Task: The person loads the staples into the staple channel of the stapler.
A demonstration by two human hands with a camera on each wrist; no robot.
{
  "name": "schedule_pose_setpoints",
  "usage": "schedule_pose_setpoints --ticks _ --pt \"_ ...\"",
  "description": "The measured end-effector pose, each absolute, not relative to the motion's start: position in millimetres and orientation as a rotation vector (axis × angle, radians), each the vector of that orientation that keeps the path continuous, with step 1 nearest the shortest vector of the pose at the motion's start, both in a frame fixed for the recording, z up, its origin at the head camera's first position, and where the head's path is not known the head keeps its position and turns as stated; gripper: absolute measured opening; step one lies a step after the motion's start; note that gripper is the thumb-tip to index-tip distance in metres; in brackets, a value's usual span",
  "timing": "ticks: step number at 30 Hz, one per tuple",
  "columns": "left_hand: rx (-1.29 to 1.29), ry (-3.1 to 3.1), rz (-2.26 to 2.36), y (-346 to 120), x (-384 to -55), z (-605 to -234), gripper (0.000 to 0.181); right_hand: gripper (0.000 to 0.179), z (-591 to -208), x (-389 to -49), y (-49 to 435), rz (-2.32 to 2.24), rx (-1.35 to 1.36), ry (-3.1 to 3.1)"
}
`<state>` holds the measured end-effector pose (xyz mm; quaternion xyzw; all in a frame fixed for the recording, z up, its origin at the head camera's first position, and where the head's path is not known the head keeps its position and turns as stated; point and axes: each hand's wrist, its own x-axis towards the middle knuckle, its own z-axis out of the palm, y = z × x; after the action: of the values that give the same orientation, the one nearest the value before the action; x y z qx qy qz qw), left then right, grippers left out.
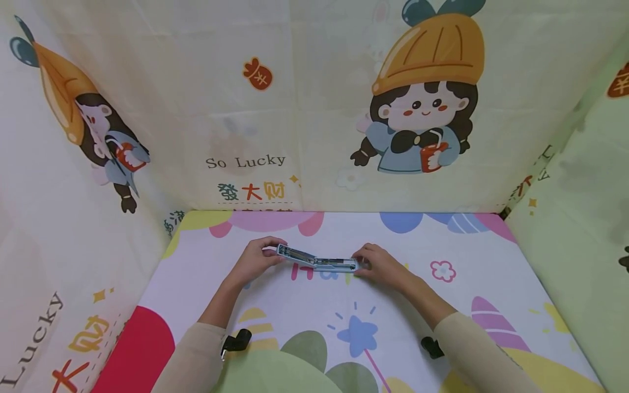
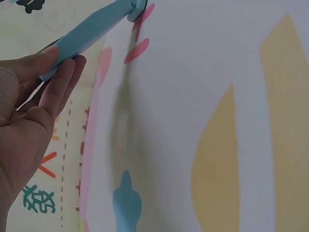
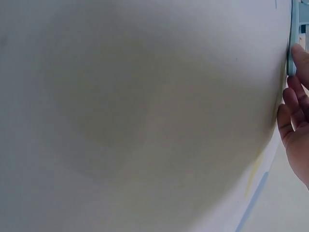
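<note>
A slim light blue hinged case [image 1: 335, 268] lies unfolded between my hands, its two halves meeting at a shallow angle. Narrow dark and silvery pieces show inside both halves; they are too small to name. My left hand [image 1: 259, 255] pinches the outer end of the left half, which tilts up from the hinge. In the left wrist view the thumb and fingers of that hand [image 2: 34, 101] grip the case's smooth blue shell [image 2: 89, 34]. At the other end, my right hand [image 1: 382, 265] pinches the right half, low over the table. The right wrist view catches only the case's edge [image 3: 292, 63] beside the thumb.
The table [image 1: 413, 305] wears a printed cloth with flowers, a star and coloured shapes. Cream printed curtains [image 1: 324, 136] stand at its back and both sides. Dark wrist-worn devices [image 1: 237, 341] sit by both sleeves.
</note>
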<state>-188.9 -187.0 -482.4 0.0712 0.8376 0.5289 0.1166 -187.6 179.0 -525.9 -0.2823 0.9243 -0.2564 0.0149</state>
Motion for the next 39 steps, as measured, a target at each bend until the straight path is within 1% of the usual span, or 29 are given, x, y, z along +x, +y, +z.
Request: schedule_pose_setpoints --ticks 4,18,26,39 --pt "0.218 2.422 1.586 -185 -189 -479 0.036 0.036 -526 -189 178 -0.779 -0.880 2.866" --pt "0.268 2.439 1.571 -173 -191 -468 0.040 0.035 -521 -191 178 -0.829 -0.795 2.811" --pt "0.358 2.499 1.553 -161 -191 -466 0.036 0.035 -525 -190 178 -0.847 -0.781 2.798" --pt "0.481 2.579 1.530 -134 -192 -463 0.041 0.036 -527 -191 179 -0.873 -0.720 2.777"
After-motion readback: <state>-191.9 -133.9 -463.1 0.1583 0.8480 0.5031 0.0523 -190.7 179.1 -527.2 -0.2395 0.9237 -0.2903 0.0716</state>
